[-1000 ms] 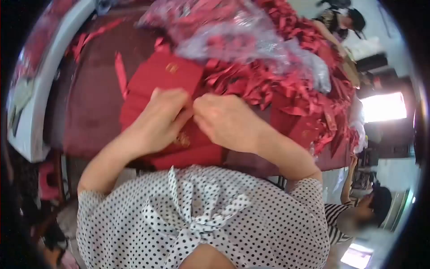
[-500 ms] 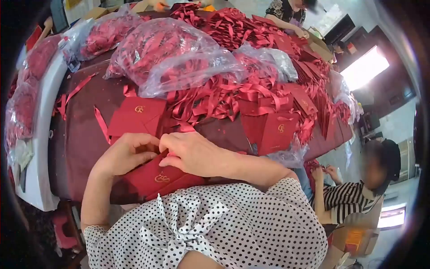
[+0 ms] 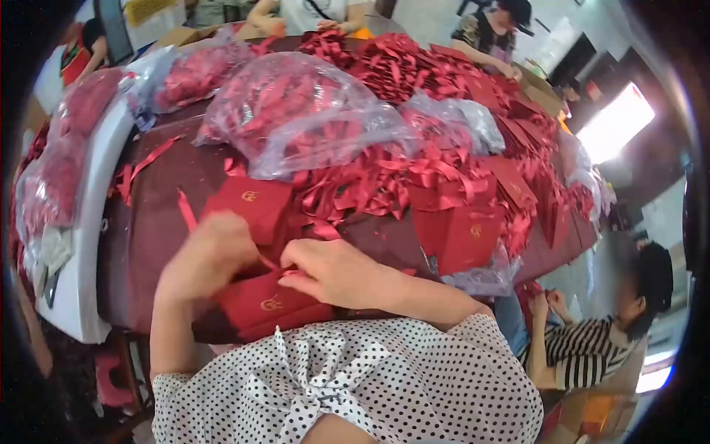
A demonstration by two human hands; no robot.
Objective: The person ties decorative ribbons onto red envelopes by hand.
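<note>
Working a red ribbon (image 3: pixel 268 263) at the upper edge of a red paper bag (image 3: pixel 285 312), probably partway through fitting or straightening a handle, to judge by the strand between the two hands. Pinching the ribbon close to that edge with the right grip (image 3: pixel 333 274), thumb against curled fingers; lifted over the left part of the same bag with the left grip (image 3: pixel 211 251), bent at the wrist. Cannot tell there between clenched, released or closed on the strand's far end. Located at the near side of the dark red bench (image 3: pixel 163 229), close against the dotted blouse (image 3: pixel 333 370), tilted, gold mark facing up; placed just beyond, more red bags (image 3: pixel 255 203), and farther off to the right, another marked bag (image 3: pixel 470 240) near the loose ribbons (image 3: pixel 370 177). Seems to call next for steadying the paper with one side and drawing the strand through evenly with the other, without creasing the edge or twisting the satin. Hard to make out: the left fingertips, smeared by motion; any hole or knot, covered by the right fingers; the bag's left side, partly hidden under the left hand and blurred; the lower edge, difficult to separate from the red layers underneath.
</note>
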